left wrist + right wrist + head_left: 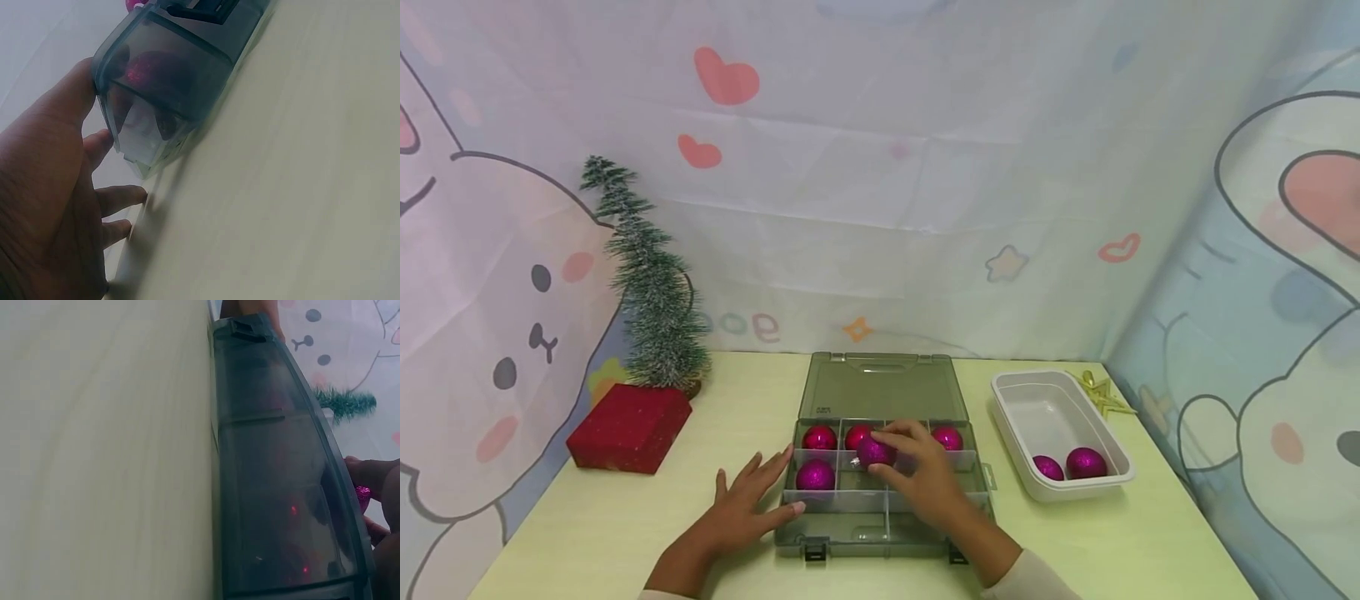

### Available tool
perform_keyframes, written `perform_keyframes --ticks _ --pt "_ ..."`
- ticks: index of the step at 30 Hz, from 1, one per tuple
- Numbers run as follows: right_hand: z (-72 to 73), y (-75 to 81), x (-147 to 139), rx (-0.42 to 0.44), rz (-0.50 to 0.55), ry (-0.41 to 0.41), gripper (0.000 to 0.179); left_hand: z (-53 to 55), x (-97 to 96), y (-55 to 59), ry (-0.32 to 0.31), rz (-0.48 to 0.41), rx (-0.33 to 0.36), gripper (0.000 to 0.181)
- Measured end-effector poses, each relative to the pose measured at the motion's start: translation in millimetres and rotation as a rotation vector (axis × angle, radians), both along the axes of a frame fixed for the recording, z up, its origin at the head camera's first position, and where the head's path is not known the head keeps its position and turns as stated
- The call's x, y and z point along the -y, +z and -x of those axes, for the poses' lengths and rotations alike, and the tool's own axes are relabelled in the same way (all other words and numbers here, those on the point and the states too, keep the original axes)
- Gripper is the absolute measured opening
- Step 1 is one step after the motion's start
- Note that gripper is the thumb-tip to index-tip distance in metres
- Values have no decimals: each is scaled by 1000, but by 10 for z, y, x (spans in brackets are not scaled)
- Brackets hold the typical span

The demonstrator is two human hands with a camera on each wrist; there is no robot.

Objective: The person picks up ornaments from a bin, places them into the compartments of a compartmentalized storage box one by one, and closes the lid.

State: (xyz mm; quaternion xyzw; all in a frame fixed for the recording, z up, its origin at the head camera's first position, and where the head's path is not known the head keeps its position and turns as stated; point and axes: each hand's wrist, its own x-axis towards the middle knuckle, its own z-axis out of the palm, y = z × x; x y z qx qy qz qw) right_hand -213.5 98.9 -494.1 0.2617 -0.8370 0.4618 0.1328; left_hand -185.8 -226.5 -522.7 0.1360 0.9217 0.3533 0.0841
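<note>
Here's one open box (837,527) front and centre, one white tub (1028,417) just to its right. Left hand (737,515) lies spread, thumb touching the box's left edge. Right hand (929,482) pinches one purple ball (877,452) over the box's middle, cap (854,462) pointing left! Four other balls (816,476) show in the box, two (1087,463) in the tub.

Cartoon-printed cloth (880,208) behind and beside a pale table (737,433) makes a booth-like setting.
</note>
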Motion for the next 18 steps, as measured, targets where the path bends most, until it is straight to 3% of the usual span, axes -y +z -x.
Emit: perform_keyframes --ticks 11,18 --pt "-35 -44 48 -74 -69 4 57 8 7 -33 4 5 -4 93" --pt "-43 -81 66 -129 -144 -4 52 17 7 -38 7 4 -2 93"
